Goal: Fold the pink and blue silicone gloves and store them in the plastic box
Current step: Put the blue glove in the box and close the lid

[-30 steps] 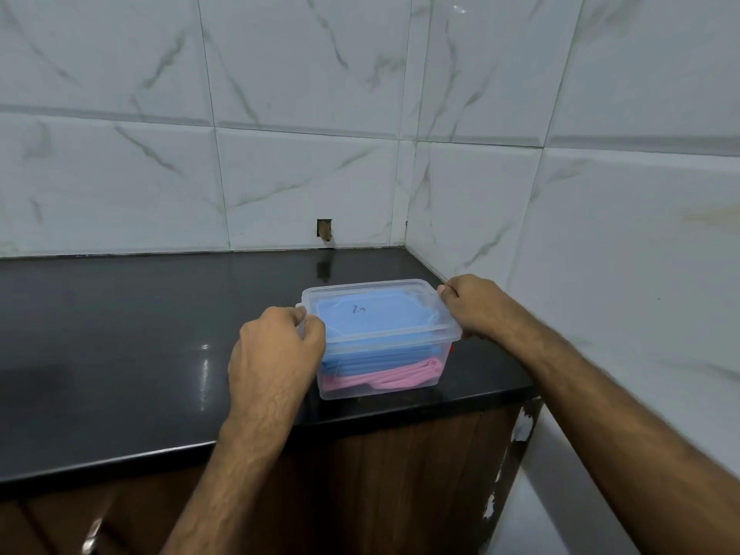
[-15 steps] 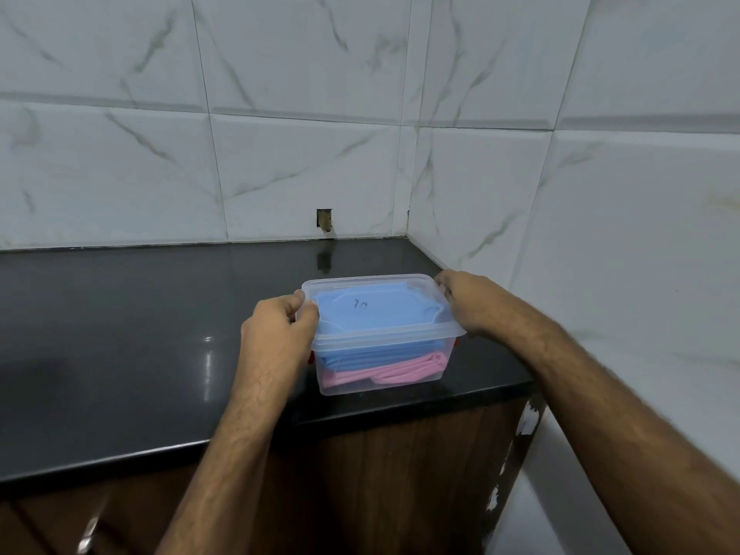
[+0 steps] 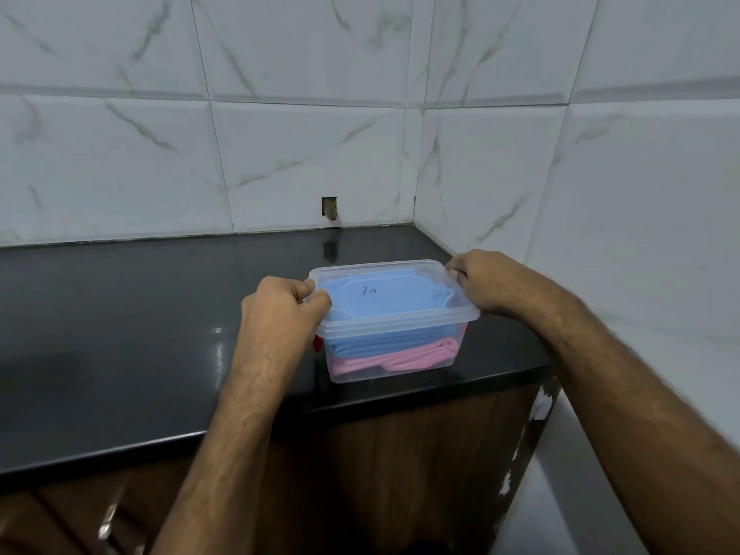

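Gloves both in the plastic box (image 3: 394, 354): blue glove (image 3: 384, 304) on top, pink glove (image 3: 394, 359) folded beneath; box sits near the front right corner of the black surface (image 3: 120, 322); clear lid (image 3: 400, 320) on. My left hand (image 3: 286, 314) curls round the lid's left edge; my right hand (image 3: 482, 284) grips the right edge. Risk, as I judge it: uneven pressure seats one side only; lid pops; a hard push could slide the box toward the near edge; red latch (image 3: 317, 343) may stay unfastened.
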`<state>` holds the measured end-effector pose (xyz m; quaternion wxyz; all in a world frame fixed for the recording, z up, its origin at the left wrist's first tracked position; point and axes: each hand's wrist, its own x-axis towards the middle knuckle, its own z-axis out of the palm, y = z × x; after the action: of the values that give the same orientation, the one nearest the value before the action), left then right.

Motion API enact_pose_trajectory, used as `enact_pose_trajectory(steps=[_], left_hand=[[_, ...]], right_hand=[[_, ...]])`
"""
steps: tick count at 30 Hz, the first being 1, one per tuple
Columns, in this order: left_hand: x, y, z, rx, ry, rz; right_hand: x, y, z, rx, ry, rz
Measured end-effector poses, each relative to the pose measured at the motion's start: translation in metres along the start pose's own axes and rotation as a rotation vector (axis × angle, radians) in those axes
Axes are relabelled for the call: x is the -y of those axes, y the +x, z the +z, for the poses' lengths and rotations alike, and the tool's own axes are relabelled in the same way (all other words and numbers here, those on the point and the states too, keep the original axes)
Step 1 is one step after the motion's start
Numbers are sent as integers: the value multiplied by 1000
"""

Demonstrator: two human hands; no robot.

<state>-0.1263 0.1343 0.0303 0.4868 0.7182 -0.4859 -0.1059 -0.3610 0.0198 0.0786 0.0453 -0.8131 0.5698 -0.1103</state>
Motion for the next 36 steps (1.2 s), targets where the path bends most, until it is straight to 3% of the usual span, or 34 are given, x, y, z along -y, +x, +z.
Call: enact_pose_trajectory(steps=[5,8,12,16,19,25,30,36], left_hand=[[0,-4,0,-19,149,71],[-9,-15,1,-120,347,272],[-24,-45,24,-53,513,504],[-19,-62,41,-76,634,545],[-17,-63,49,-84,716,538],[-5,-47,56,-133,706,595],[-1,-30,70,-152,698,583],[5,-7,92,-15,370,557]], right_hand=[[-3,-3,0,-13,89,-3],[-2,-5,6,-45,119,29],[-5,-6,14,-138,246,30],[-10,-15,25,-370,540,-93],[-17,-23,40,-381,883,-172],[-23,-26,92,-513,1132,-319],[-22,-23,109,-688,1003,-407],[-24,-34,122,-849,626,-418]])
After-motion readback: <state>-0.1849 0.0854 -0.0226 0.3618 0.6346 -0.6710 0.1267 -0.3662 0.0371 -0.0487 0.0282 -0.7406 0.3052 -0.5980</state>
